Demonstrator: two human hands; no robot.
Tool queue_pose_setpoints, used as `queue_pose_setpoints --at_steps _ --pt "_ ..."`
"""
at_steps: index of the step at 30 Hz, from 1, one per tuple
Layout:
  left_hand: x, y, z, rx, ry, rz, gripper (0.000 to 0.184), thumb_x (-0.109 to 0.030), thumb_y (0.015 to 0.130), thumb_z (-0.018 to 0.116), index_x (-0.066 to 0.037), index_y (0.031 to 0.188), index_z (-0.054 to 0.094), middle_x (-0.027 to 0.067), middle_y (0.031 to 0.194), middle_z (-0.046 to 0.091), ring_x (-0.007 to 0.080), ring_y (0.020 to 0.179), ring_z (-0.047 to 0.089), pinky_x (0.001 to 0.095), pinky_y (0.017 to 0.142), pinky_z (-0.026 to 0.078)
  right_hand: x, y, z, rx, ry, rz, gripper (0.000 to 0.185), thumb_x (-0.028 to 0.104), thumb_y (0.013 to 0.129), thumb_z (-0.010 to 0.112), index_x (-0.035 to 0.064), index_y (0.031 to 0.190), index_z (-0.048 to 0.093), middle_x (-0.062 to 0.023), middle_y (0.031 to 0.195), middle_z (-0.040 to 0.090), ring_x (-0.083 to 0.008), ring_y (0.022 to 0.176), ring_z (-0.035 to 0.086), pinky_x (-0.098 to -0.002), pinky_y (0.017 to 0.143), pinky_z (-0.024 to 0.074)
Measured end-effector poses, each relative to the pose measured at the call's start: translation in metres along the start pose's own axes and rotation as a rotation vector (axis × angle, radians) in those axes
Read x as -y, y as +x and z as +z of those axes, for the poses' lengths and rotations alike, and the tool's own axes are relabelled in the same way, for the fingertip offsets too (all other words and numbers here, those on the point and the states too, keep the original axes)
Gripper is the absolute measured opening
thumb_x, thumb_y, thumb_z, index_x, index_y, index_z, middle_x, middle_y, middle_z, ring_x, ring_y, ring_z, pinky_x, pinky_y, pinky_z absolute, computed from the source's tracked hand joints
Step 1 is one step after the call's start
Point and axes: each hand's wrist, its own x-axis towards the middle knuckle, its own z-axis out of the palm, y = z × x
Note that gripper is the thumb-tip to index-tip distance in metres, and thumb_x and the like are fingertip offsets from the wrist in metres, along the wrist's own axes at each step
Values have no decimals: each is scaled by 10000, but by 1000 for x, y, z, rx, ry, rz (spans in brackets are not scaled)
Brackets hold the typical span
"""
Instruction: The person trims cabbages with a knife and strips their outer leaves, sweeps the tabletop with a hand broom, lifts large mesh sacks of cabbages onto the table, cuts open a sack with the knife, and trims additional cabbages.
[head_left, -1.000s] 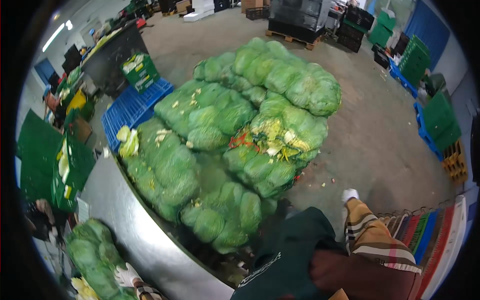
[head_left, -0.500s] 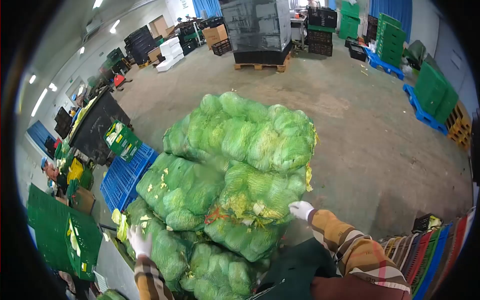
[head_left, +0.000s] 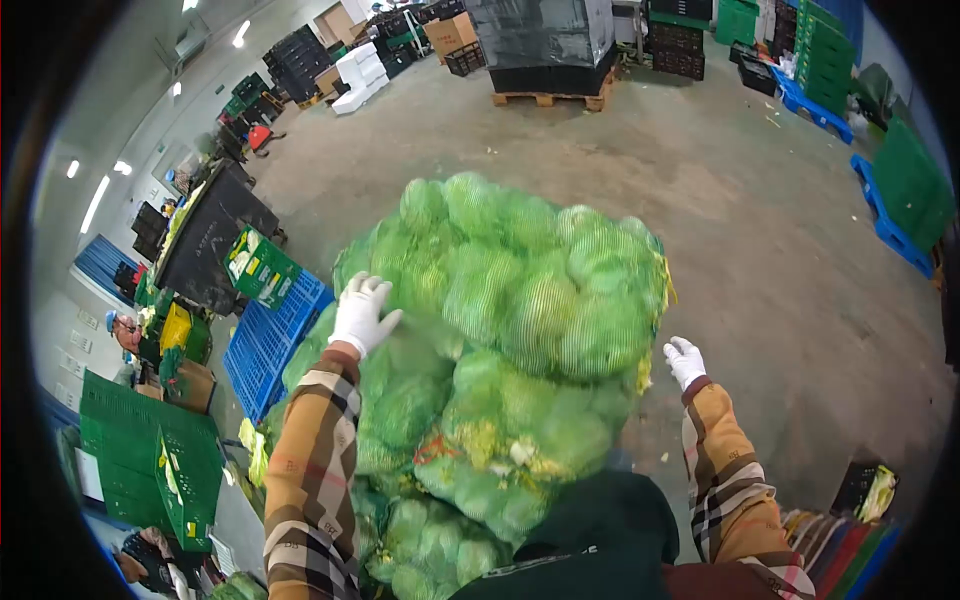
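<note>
Cabbage sack (head_left: 520, 280): green net, packed with heads, lies across top of pile, between the two hands.
Left hand (head_left: 362, 318): white glove, fingers apart, at sack's left end; cannot tell if touching.
Right hand (head_left: 685, 362): white glove, fingers loosely bent, unclenched, just beside sack's right end, sliver of floor (head_left: 800, 260) between.
Sleeves (head_left: 312, 470): tan and brown check, both arms stretched forward.
Lower sacks (head_left: 525, 400): same green net, under and nearer the person; some blurred.
Red cord (head_left: 435, 449): on a lower sack, near yellowish leaves.
Blue pallet (head_left: 270, 345): left of pile, tilted.
Green crate (head_left: 265, 272): beside blue pallet's far end, pale leaves inside.
Black bin (head_left: 215, 245): behind green crate, leaves at its top.
Wrapped stack (head_left: 540, 35): far side, on wooden pallet (head_left: 545, 100).
Black crate (head_left: 848, 492): right, near, pale leaves inside.
Co-worker (head_left: 150, 565): lower left corner, partly cut off.
</note>
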Motion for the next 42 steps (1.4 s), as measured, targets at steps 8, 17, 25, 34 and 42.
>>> queue_pose_setpoints --at_steps 8,17,25,34,42 --pt "-92 254 153 146 -212 132 561 -337 824 664 -47 1282 520 179 1307 525 380 1265 426 462 1066 357 -2 205 51 -252 222 69 665 433 943 563 -49 1377 418 -192 1312 543 -276 1181 526 -353 1007 404" --pt "-117 351 221 285 -146 86 434 -469 835 601 -36 832 628 189 835 653 363 859 626 477 798 478 30 234 30 1 649 354 412 302 944 600 -37 1178 616 -83 1039 664 -169 859 625 -308 763 507" --pt "-116 369 249 344 -58 -26 462 -468 915 492 -69 832 710 141 797 692 317 782 654 433 748 460 -46 287 21 -80 305 102 318 246 928 648 -68 972 648 -38 870 651 -121 754 565 -274 676 464" --pt "-139 306 162 184 -272 -163 344 -354 896 522 -91 787 716 155 778 682 352 754 654 442 748 511 -51 282 6 20 69 -67 215 179 950 597 -27 896 623 6 767 580 -103 690 500 -275 612 414" --pt "-179 166 31 -118 -479 -103 388 -337 938 497 -106 653 622 134 608 587 361 629 594 450 667 484 6 127 -60 4 561 47 332 229 865 577 4 1103 632 -43 1019 634 -177 930 586 -313 831 460"
